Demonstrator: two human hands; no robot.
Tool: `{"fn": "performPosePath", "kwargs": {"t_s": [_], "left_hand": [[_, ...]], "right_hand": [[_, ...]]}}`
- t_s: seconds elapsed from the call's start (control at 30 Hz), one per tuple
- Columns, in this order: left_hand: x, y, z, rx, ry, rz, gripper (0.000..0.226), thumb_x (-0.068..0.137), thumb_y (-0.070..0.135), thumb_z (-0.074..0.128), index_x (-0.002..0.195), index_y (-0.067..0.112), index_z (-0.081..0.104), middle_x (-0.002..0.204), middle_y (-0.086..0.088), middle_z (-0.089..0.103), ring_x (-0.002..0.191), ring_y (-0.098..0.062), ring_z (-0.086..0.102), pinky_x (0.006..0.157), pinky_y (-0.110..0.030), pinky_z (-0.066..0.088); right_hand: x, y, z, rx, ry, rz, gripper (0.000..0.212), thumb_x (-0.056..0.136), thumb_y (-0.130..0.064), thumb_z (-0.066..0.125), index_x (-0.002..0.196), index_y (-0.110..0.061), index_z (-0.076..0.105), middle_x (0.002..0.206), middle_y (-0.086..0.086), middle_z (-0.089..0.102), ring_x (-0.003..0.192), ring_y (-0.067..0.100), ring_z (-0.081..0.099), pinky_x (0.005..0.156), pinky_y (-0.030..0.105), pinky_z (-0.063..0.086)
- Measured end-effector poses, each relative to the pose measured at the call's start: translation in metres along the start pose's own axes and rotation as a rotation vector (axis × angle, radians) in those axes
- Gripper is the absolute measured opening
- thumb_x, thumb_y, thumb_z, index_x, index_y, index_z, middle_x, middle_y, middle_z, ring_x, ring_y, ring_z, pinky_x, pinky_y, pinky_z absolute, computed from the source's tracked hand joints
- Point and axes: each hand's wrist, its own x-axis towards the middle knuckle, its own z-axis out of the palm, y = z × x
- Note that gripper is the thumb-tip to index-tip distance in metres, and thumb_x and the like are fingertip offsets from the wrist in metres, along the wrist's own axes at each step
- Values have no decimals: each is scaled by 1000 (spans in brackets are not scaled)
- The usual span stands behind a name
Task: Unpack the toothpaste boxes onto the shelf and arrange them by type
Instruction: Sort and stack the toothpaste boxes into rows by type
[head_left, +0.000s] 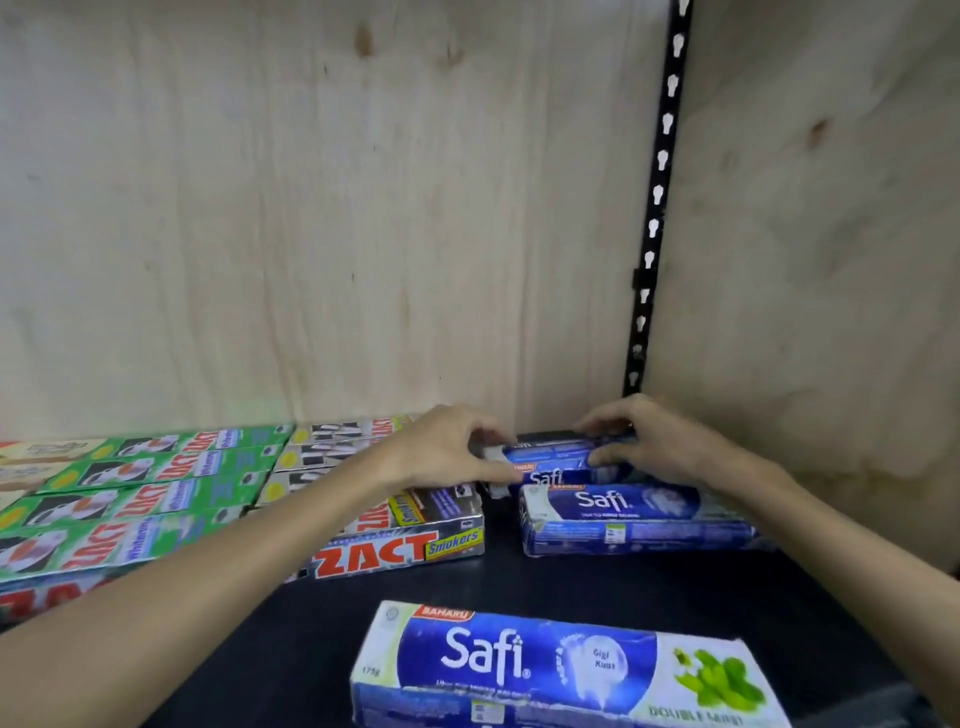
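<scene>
Blue and white is the Safi box at the back (563, 454), and both hands are on it. The left hand (447, 447) has its fingers curled on the left end of that box, thumb low and fingers on top. The right hand (639, 441) grips the right end the same way, with fingers over the top edge and thumb at the front. The box sits near the back wall, close to the corner of the shelf (597, 577). Just in front of it lies a second Safi box (634, 517), flat on the dark shelf, and the two look like they touch. Nearer the camera, well apart from those, lies a third Safi box (566, 670) with green leaves printed on its right end. To the left of the hands are grey and red Zact Smokers boxes (400, 551), lying side by side, and the left arm crosses over them. Farther left are green Zact boxes (130, 504), packed in rows. Behind everything stands a pale wood wall (311, 208). A black metal strip with holes (657, 208) runs up the wall on the right.
</scene>
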Motion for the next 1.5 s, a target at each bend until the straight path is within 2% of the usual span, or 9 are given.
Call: {"fn": "performPosePath", "kwargs": {"t_s": [0.1, 0.23, 0.4, 0.53, 0.73, 0.9, 1.07, 1.2, 1.5], "left_hand": [[16, -4, -1, -39, -3, 3, 39, 85, 42, 79, 119, 24, 74, 112, 9, 75, 101, -6, 67, 86, -16, 52], [26, -10, -7, 21, 6, -35, 31, 98, 49, 59, 118, 31, 73, 106, 13, 73, 97, -7, 65, 90, -29, 50], [43, -13, 1, 137, 105, -197, 30, 103, 52, 44, 91, 30, 60, 78, 17, 56, 91, -14, 55, 105, -41, 37], [52, -9, 2, 281, 207, -246, 32, 102, 53, 43, 90, 28, 58, 86, 12, 59, 99, -16, 56, 102, -41, 27], [44, -6, 5, 229, 424, -123, 24, 98, 53, 53, 95, 32, 64, 88, 16, 69, 92, -7, 59, 99, -37, 29], [38, -9, 3, 138, 329, -78, 39, 75, 69, 71, 99, 38, 68, 95, 22, 68, 92, 3, 58, 92, -35, 29], [43, -13, 7, 182, 379, -90, 17, 86, 47, 73, 99, 36, 70, 94, 21, 70, 96, 0, 60, 90, -33, 26], [47, -13, 10, 212, 428, -129, 9, 92, 41, 67, 97, 34, 71, 90, 18, 70, 97, -4, 58, 85, -32, 22], [50, -22, 15, 141, 457, -158, 12, 97, 43, 59, 100, 32, 63, 89, 17, 71, 101, -7, 57, 91, -34, 28]], "right_hand": [[8, 6, -1, 23, -18, -2, 29, 89, -27, 77, 118, -28, 73, 107, -13, 75, 102, 0, 67, 98, 35, 54], [18, 8, -4, 55, 32, -7, 26, 96, -34, 66, 121, -27, 72, 113, -13, 73, 105, 2, 65, 101, 36, 52], [19, 18, -2, 130, 69, 52, 47, 85, -48, 75, 128, -30, 67, 121, -14, 70, 114, 6, 62, 104, 39, 50], [18, 20, 3, 85, 14, 81, 69, 74, -45, 87, 136, -35, 60, 129, -17, 60, 118, 5, 56, 106, 33, 46], [21, 18, 3, 14, 134, 29, 58, 77, -28, 87, 130, -29, 66, 127, -11, 63, 118, 8, 55, 100, 27, 43], [17, 19, 4, -145, 85, 77, 68, 77, -41, 85, 138, -45, 56, 120, -5, 44, 122, 15, 37, 107, 41, 39], [23, 22, 10, -209, 91, 55, 78, 75, -37, 87, 144, -37, 51, 114, -9, 38, 117, 13, 36, 105, 37, 39], [24, 27, 15, -146, 157, 79, 80, 78, -34, 86, 147, -23, 47, 134, 0, 41, 127, 18, 40, 106, 33, 40], [23, 29, 17, -67, 94, 7, 57, 97, -36, 63, 148, -26, 39, 154, -6, 42, 142, 18, 36, 114, 38, 37]]}}
